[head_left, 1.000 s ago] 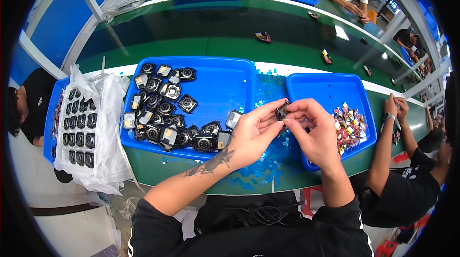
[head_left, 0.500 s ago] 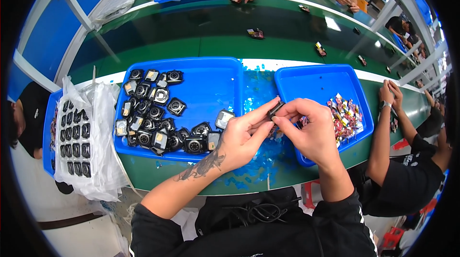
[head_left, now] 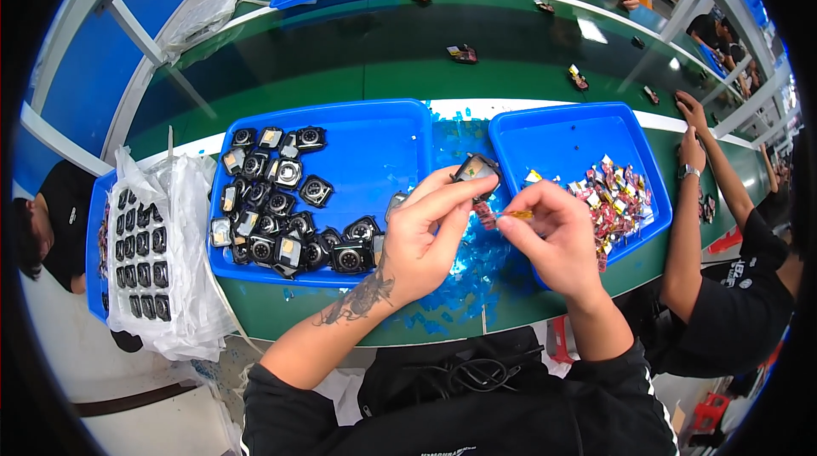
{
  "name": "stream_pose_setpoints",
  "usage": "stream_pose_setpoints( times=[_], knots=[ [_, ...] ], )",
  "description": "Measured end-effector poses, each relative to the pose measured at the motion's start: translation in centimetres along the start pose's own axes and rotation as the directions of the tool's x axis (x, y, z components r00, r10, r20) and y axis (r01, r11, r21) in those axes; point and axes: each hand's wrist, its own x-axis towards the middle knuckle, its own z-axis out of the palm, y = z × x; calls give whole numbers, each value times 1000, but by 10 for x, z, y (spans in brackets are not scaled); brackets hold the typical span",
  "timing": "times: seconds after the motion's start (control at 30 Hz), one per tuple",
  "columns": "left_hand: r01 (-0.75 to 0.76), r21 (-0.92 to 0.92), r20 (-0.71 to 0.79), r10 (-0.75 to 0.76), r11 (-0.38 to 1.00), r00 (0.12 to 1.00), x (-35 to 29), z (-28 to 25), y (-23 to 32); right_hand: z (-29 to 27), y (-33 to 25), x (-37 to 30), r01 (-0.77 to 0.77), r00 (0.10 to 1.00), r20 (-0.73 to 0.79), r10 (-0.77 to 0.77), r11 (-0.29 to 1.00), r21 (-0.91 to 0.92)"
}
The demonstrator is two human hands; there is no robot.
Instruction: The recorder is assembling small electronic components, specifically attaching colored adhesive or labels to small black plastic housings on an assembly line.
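Observation:
My left hand (head_left: 425, 230) grips a black smartwatch case (head_left: 477, 168) between thumb and fingers, tilted up above the gap between two blue trays. Just right of it, my right hand (head_left: 553, 239) pinches a small part with a yellow-orange strip (head_left: 517, 214). A small reddish piece (head_left: 484, 213) shows between the hands, below the case; whether it joins the strip or the case I cannot tell. To the left, a blue tray (head_left: 374, 141) bears several black watch cases (head_left: 279, 201). The blue tray on the right (head_left: 545, 134) has a pile of small red-and-white parts (head_left: 614, 201).
Blue film scraps (head_left: 442, 307) litter the green table between the trays. At far left lies a white moulded tray in plastic (head_left: 183, 265) with rows of black cases. Beyond runs a green belt (head_left: 340, 48) with scattered small parts. A co-worker's arm (head_left: 681, 226) is close on the right.
My hands have moved apart; the watch case is now tilted up in my left hand, and the strip shows in my right. A hand across the belt has withdrawn. The right co-worker's hand has reached forward.

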Motion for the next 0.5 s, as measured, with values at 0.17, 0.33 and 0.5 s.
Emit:
stream_pose_setpoints(
  times=[0.17, 0.33, 0.5],
  knots=[
    [-96, 296, -40, 113, 950, 993, 4, 1, 12, 3, -20, -6, 570, 739, 129, -661, 513, -642],
    [-294, 434, 10, 321, 852, 947, 6, -3, 11, -6, -22, -19, 452, 888, 58, -456, 843, -292],
    [-334, 464, 19, 368, 820, 930, 5, 1, 11, -6, -14, -5, 319, 944, -5, -329, 918, -236]
  ],
)
